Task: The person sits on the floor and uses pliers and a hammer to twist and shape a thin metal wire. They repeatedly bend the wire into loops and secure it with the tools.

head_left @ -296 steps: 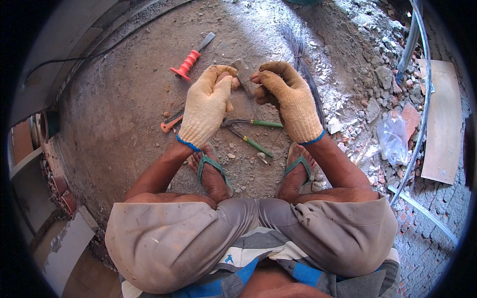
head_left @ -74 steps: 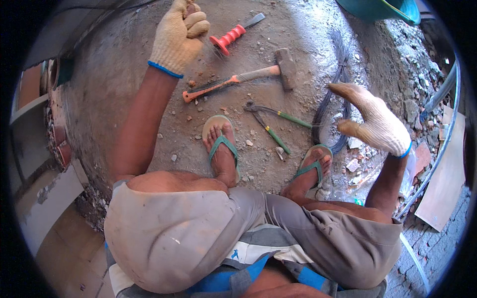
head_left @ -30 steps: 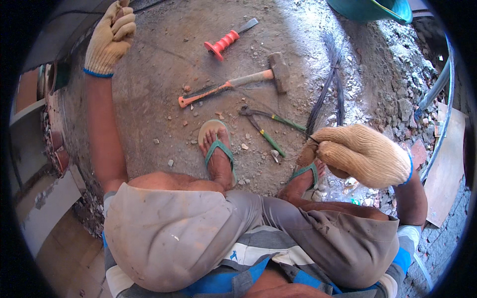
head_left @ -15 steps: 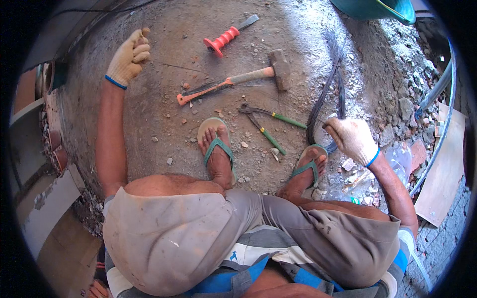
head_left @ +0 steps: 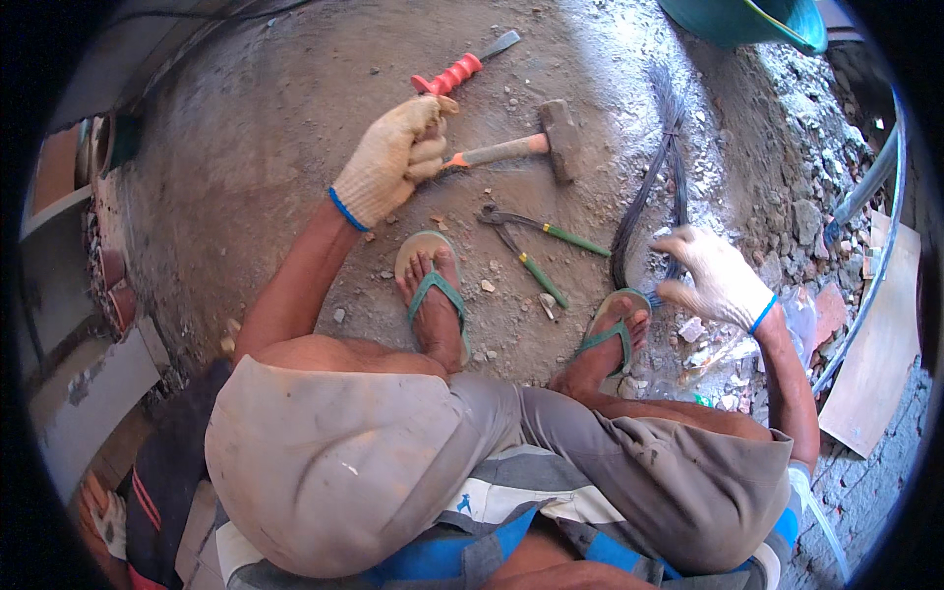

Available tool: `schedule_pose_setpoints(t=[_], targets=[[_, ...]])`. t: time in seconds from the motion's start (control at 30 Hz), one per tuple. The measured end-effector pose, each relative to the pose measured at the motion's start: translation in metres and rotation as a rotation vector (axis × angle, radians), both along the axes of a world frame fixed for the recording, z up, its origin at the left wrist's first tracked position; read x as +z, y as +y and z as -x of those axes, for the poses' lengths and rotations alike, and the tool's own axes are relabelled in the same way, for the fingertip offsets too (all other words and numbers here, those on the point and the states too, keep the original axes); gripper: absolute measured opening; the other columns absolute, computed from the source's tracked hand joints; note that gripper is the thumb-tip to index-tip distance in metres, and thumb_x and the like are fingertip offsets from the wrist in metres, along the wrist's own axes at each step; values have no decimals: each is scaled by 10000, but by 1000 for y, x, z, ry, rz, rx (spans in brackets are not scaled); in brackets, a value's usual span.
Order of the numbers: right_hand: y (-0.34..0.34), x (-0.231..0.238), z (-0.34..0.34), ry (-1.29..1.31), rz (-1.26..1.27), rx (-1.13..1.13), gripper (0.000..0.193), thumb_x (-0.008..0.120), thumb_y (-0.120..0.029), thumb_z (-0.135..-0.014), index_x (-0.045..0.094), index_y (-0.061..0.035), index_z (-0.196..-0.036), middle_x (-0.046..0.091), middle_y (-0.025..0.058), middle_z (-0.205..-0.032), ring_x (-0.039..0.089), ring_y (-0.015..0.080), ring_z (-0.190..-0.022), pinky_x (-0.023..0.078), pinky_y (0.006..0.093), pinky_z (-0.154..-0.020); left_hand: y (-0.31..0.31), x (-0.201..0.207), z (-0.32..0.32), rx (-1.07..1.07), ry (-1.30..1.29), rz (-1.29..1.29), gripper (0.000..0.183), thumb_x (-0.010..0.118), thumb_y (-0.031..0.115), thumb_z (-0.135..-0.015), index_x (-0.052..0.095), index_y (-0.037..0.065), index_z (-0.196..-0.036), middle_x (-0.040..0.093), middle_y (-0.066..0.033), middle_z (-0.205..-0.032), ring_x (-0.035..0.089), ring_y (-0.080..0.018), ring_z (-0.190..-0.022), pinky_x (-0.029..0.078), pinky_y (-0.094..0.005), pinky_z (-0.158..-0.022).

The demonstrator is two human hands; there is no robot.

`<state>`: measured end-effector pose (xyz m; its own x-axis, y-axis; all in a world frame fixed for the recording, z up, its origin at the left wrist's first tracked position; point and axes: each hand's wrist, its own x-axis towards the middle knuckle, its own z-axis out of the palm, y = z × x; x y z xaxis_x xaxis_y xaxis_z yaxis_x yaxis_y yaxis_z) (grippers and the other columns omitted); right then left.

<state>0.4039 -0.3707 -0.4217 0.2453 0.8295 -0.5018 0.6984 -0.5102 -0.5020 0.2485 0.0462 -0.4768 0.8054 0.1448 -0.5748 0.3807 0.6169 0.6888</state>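
Note:
My left hand [head_left: 398, 162], in a cream knitted glove with a blue cuff, is closed in a pinch over the handle end of a sledgehammer [head_left: 501, 149]. A thin wire trailed from this fist a moment ago; now it hardly shows. My right hand [head_left: 716, 275], gloved alike, is open, thumb and fingers apart, beside a bundle of dark tie wire [head_left: 644, 202] bound near its middle. Pincers with green handles [head_left: 559, 238] lie on the ground between my hands. Beyond my left hand is a chisel with a red grip [head_left: 452, 74].
My sandalled feet [head_left: 433, 295] stand near the pincers. A green tub [head_left: 742, 22] is at the far right. Rubble [head_left: 806, 221], a hose [head_left: 900, 167] and a board [head_left: 870, 344] line the right side. Another person's striped dark clothing [head_left: 147, 501] shows at lower left.
My left hand has swung inward to the right, from the far left to above the sledgehammer handle. My right hand has opened from a pinch and shifted slightly right. The other person shows more at lower left.

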Motion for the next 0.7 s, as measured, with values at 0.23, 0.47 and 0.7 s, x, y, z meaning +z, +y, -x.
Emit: schedule_pose_setpoints(t=[0.23, 0.47, 0.7], targets=[[128, -6, 27, 343, -514, -550, 395, 607, -277, -1063, 674, -29, -1364, 747, 206, -1194, 724, 303, -1105, 544, 373, -969, -72, 27, -7, -156, 37, 75, 181, 552, 184, -1072, 606, 47, -1178, 439, 56, -794, 311, -32, -547, 244, -232, -475], [167, -24, 55, 596, -693, -815, 371, 541, -280, -1105, 700, 27, -1239, 752, 130, -1109, 699, 195, -1010, 544, 349, -939, -96, 24, -1, -221, -24, -121, 218, 591, 227, -1079, 644, 53, -1199, 572, 29, -867, 482, -42, -637, 374, -222, -544], [153, -22, 52, 959, -644, -929, 356, 512, -296, -1131, 654, 13, -1236, 694, 58, -985, 680, 148, -964, 559, 318, -902, -56, 35, -10, -411, -130, -856, 367, 555, 258, -1081, 680, 4, -1315, 692, -19, -1116, 608, -104, -986, 505, -294, -897]])
